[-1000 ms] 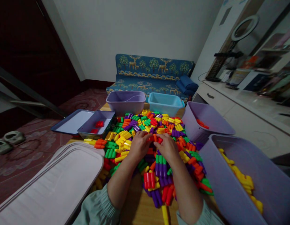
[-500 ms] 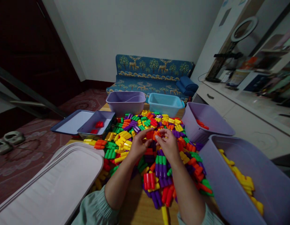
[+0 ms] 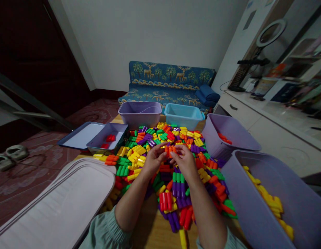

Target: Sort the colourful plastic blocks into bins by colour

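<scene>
A heap of red, orange, yellow, green and purple plastic blocks covers the wooden table. Above the middle of the heap my left hand and my right hand meet, both pinching an orange block piece between their fingertips. Green sleeves cover both forearms at the bottom edge.
Bins ring the heap: a purple bin and a blue bin at the back, a purple bin with red-orange blocks at right, a large purple bin with yellow blocks near right, a tray with red blocks at left, a pale lid near left.
Both hands have lifted from the heap with the orange piece pinched between them; the fingers have shifted on it and the hands sit slightly higher than a second ago.
</scene>
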Demonstrator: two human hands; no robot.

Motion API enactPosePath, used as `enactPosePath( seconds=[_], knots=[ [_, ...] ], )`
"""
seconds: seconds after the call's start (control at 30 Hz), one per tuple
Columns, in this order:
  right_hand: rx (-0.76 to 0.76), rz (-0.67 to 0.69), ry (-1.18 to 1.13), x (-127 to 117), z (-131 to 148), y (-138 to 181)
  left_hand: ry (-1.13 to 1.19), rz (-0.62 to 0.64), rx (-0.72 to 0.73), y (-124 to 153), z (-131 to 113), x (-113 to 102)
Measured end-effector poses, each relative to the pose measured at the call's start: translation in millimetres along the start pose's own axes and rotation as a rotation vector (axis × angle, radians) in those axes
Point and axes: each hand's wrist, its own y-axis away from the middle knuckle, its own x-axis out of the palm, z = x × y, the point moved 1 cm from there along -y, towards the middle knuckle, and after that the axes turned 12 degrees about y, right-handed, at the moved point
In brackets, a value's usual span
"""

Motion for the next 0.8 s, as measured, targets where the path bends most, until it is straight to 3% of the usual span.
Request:
enactPosePath(
  seconds=[0.17,0.37,0.53,0.8],
  knots=[
    [0.012,0.023,0.041,-0.4,1.0,1.2,-0.028,-0.044,0.002,-2.0,-3.6,-2.3],
    [-0.077,0.019,0.251,-0.8,-3.0,2.6,-0.114,-0.121,0.029,-4.4,-4.6,-5.7],
    [-0.026,0.049,0.214,1.0,-5.5,2.5,-0.163,-0.114,0.007,-3.1,-4.4,-2.7],
    [-0.098,-0.014,0.229,-1.5,-15.4,-4.6,-0.106,-0.109,-0.054,-0.7,-5.5,1.3]
  ],
)
